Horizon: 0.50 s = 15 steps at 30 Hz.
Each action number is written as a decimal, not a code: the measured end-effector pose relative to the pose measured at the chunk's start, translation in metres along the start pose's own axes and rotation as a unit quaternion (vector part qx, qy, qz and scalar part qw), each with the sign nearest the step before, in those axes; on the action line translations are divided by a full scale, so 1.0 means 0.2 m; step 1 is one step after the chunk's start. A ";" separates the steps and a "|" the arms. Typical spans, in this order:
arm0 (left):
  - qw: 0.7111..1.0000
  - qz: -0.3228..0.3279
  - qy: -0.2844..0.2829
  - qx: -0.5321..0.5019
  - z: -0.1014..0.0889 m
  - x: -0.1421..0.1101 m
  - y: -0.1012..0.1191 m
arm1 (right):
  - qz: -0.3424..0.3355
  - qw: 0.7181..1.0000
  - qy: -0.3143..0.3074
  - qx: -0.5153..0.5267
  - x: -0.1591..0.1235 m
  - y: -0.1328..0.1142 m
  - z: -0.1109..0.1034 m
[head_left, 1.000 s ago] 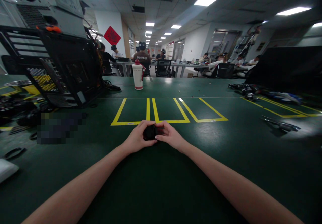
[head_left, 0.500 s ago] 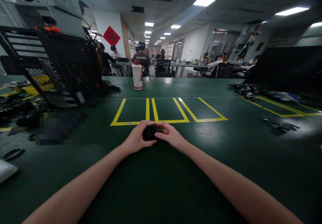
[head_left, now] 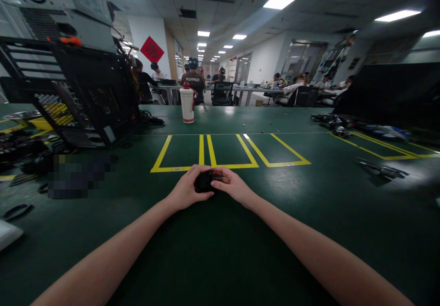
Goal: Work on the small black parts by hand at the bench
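A small black block [head_left: 204, 181], matte and boxy with rounded corners, sits at 12 o'clock ahead of the person, on the green surface [head_left: 309, 214] just below the yellow tape boxes [head_left: 228, 152]. The left hand [head_left: 187, 190] and right hand [head_left: 231, 184] grip it together, fingers covering its sides and hiding detail.

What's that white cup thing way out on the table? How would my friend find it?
Start at the big green table and find the three yellow boxes painted on it. Look just past the left box, right of the black metal rack: the white bottle stands upright there. It is the only tall white thing, and it has a red top.
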<state>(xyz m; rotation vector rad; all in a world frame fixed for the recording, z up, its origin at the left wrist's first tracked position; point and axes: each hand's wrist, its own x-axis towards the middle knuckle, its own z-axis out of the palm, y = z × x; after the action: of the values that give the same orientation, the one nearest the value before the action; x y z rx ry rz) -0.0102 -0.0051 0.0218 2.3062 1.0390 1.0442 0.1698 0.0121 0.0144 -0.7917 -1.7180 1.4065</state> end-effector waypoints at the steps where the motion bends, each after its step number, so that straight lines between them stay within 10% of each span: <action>1: 1.000 0.001 0.001 0.001 0.00 0.00 0.00 | -0.001 1.000 -0.002 0.003 0.00 0.00 0.00; 15: 1.000 -0.001 0.003 0.004 0.01 0.00 -0.01 | -0.002 1.000 0.010 -0.003 0.01 0.02 0.00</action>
<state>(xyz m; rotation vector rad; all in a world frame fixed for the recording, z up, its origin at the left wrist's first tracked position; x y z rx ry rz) -0.0105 -0.0038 0.0197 2.3089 1.0484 1.0491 0.1687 0.0135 0.0114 -0.8028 -1.7082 1.3859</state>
